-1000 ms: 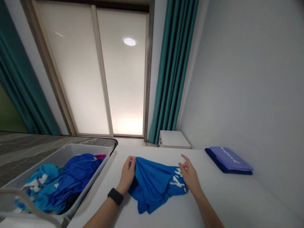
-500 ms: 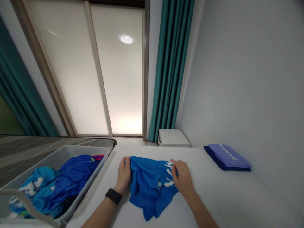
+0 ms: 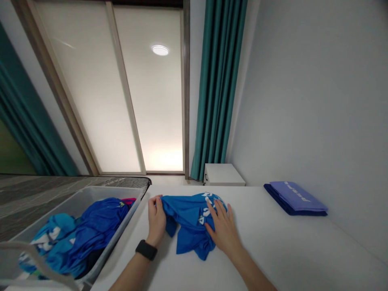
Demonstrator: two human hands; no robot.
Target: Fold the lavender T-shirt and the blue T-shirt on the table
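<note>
A blue shirt (image 3: 188, 214) with white lettering lies bunched on the white table (image 3: 273, 250), its lower edges crumpled toward me. My left hand (image 3: 157, 220), wearing a black watch on the wrist, pinches the shirt's upper left corner and holds it slightly raised. On the lettering at the shirt's right side rests my right hand (image 3: 222, 226), fingers spread and lying flat. The palm and fingers cover part of the print.
To the left stands a grey plastic basket (image 3: 121, 230) with a pale handle (image 3: 39, 262), holding blue clothes (image 3: 97, 222). Folded purple and navy clothes (image 3: 298, 198) lie at the table's right, by the wall. Beyond the table is a white cabinet (image 3: 224, 173).
My right hand has gone from gripping the shirt's right edge to lying spread on it. More lettering shows, and the shirt's lower part has shifted up and away from me.
</note>
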